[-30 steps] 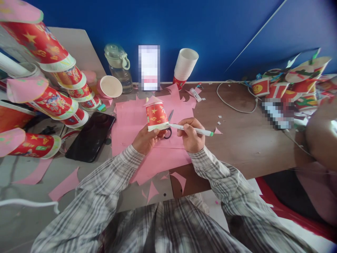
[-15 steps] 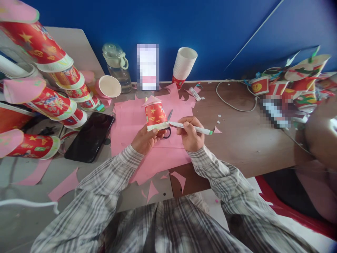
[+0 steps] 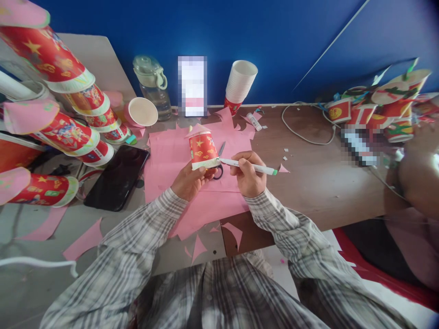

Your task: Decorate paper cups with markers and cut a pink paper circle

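My left hand (image 3: 190, 182) is closed around the lower edge of a red paper cup (image 3: 203, 148) with gold stars and a white rim band. A pink paper piece (image 3: 199, 130) sits on the cup's upper end. In my right hand (image 3: 251, 176) is a white marker pen (image 3: 252, 167) with a green end, pinched between thumb and fingers. Its tip meets the cup's white band at the right side. Behind the cup lie scissors (image 3: 219, 171), partly hidden, on pink paper sheets (image 3: 164, 151).
Decorated cups (image 3: 73, 137) stand at the left beside a black phone (image 3: 118, 178). A water bottle (image 3: 152, 87), a stack of white cups (image 3: 240, 82) and a glue stick (image 3: 254, 122) line the back. At right are more cups (image 3: 360, 116) and another person (image 3: 421, 178).
My hands, the cup and the marker stay almost where they were. The other person at the right edge has shifted slightly.
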A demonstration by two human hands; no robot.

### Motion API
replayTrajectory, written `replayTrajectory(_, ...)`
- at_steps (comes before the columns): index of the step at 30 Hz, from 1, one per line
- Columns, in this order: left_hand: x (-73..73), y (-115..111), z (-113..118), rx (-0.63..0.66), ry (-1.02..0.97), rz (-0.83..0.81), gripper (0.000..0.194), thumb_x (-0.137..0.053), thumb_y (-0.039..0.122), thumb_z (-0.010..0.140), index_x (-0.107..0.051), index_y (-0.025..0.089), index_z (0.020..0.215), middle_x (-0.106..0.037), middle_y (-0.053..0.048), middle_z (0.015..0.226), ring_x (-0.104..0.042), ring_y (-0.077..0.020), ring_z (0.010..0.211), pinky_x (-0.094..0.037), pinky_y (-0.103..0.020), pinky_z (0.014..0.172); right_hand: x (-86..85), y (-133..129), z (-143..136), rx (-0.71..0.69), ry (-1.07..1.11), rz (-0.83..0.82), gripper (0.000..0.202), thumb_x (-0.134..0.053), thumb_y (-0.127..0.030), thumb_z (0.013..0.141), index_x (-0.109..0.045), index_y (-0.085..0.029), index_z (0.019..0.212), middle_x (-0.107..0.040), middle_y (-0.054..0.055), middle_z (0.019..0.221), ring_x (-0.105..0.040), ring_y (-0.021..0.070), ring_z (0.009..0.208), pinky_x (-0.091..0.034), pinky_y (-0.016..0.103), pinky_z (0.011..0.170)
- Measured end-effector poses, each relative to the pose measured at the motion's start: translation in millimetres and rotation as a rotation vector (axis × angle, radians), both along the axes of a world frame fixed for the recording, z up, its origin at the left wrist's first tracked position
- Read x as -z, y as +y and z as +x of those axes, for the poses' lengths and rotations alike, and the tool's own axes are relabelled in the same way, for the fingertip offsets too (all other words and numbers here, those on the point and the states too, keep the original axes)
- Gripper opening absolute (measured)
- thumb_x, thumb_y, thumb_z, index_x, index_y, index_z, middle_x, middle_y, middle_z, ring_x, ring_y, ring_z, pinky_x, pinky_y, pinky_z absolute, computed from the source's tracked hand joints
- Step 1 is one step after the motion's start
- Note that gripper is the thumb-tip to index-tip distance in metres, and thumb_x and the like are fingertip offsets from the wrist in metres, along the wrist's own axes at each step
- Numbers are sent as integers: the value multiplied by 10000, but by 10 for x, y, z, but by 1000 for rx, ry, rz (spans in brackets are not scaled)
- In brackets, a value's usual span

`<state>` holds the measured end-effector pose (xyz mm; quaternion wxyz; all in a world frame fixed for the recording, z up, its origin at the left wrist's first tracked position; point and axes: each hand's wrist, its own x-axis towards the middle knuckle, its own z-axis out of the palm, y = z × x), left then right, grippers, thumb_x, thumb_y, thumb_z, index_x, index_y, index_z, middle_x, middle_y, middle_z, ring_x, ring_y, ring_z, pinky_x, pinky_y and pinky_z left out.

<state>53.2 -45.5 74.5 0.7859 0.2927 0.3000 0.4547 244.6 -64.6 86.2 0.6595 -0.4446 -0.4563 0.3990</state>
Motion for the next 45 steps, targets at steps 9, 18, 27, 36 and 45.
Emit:
replayTrajectory(9,7,9,-2,0,-14,-6,654,-1153,558,599,-813,209,1035,-892,-60,1038,-855,-252,990,-581,-424,1024,-11,8,-31,4,63,52,312,-830,-515,891,-789,-215,817,-665,-42,539,-576,130,479,-507,280,511)
replayTrajectory(18,20,19,-11,48,-21,67,596,-1102,561,709,-815,194,1080,-885,-78,1047,-831,-258,1019,-576,-466,1070,-71,37,-50,-24,98,66,336,-808,-556,864,-717,-248,763,-542,-85,485,-490,120,441,-627,367,587)
replayTrajectory(27,109,42,-36,28,-62,22,671,-1129,577,663,-837,187,1124,-895,-86,1091,-873,-291,1027,-622,-456,1043,47,164,-22,155,-10,23,634,-682,-840,963,-696,-250,1195,-700,-63,628,-539,110,458,-482,294,498)
replayTrajectory(36,104,61,-143,35,-95,47,726,-1021,715,757,-864,198,1242,-869,-142,1357,-806,-393,1342,-562,-537,1238,109,81,-33,78,-301,170,533,-692,-708,1009,-665,-260,1296,-782,-22,775,-788,209,687,-659,407,668)
replayTrajectory(45,97,76,-146,-19,-151,-21,622,-996,612,782,-842,186,1209,-849,-142,1329,-573,-421,1660,-365,-563,1430,-8,-153,-84,-86,-450,186,579,-591,-741,1080,-852,-227,1133,-600,-46,578,-572,154,494,-570,339,552)
